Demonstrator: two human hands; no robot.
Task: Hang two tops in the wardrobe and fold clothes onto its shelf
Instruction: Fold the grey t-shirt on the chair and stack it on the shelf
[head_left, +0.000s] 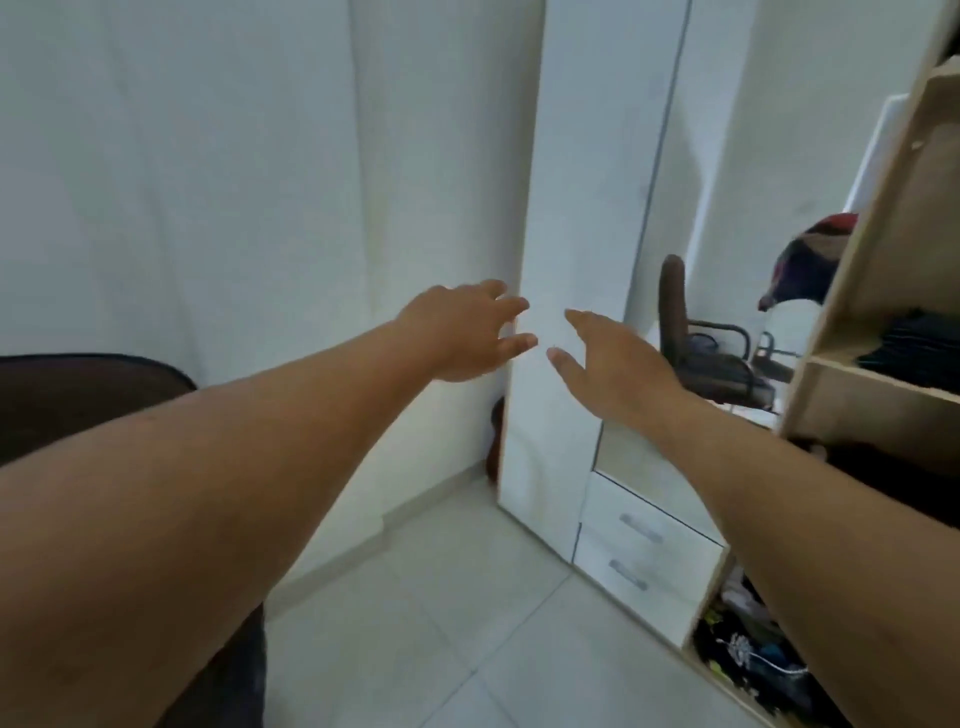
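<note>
Both my arms reach forward toward the white wardrobe (576, 218). My left hand (465, 332) is open with fingers spread near the wardrobe's left edge. My right hand (615, 364) is open too, fingers apart in front of the white panel, holding nothing. The wardrobe's open section on the right has wooden shelves (878, 379); dark folded clothes (909, 345) lie on one. More clothes (748, 660) lie jumbled at the bottom of the open part. No top or hanger is in either hand.
A mirror door (717, 249) reflects a chair and a dark-red cloth. Two white drawers (644, 556) sit below it. A dark piece of furniture (78, 400) stands at the left. White wall and tiled floor (415, 623) fill the rest.
</note>
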